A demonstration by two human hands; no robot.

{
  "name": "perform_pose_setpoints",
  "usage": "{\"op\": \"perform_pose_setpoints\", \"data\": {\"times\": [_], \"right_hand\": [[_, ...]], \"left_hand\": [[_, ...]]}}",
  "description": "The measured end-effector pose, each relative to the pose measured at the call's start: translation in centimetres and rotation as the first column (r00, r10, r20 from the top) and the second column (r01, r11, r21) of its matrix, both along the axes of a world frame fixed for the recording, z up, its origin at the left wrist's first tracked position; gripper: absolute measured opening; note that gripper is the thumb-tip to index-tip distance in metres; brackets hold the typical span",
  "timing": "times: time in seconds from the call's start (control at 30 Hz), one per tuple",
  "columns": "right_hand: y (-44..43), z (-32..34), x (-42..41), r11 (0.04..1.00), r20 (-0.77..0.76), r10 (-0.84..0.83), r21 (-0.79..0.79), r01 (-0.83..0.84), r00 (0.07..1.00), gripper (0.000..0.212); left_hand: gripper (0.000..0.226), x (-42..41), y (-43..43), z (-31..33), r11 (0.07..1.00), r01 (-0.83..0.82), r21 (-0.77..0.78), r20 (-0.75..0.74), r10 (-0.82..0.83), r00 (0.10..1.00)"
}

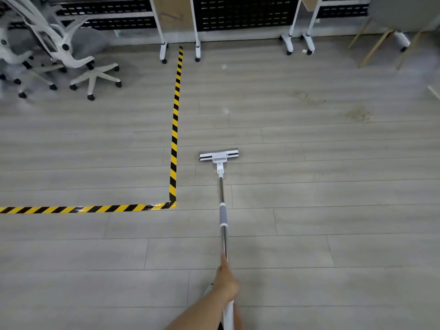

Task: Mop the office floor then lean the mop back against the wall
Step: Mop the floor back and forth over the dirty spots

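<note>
One left hand point(226, 282) grips our steel-handled white flat mop point(218, 156); the right hand point(237, 316) we cannot tell. Yellow-black striped tape point(175, 129) borders left; grey plank floor point(309, 210) lies open rightward.

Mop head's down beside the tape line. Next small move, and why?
Probably push the mop head forward and to the right. It lies flat on the floor just right of the yellow-black tape, and brownish smudges sit farther ahead on the right, not yet reached. The left hand has a grip on the handle, so no regrasp looks needed.
</note>
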State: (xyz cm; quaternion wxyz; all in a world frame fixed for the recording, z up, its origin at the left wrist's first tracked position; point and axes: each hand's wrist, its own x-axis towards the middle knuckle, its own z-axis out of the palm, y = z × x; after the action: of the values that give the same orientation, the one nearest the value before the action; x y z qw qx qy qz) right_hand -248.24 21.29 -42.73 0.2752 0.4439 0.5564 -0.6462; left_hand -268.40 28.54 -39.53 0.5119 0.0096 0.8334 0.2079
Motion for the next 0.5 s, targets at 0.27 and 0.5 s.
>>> {"op": "perform_pose_setpoints", "data": {"times": [0.27, 0.5], "right_hand": [[8.9, 14.1, -11.5, 0.888, 0.08, -0.344, -0.297, 0.352, 0.936, 0.012], [9.5, 15.6, -13.3, 0.932, 0.263, -0.319, -0.085, 0.351, 0.911, 0.006]], "left_hand": [[0.093, -5.0, 2.4, 3.1, 1.0, -0.008, -0.017, 0.071, 0.009, 0.997], [0.103, -5.3, 3.0, 2.6, 0.991, 0.114, -0.068, 0.134, -0.104, 0.986]]}}
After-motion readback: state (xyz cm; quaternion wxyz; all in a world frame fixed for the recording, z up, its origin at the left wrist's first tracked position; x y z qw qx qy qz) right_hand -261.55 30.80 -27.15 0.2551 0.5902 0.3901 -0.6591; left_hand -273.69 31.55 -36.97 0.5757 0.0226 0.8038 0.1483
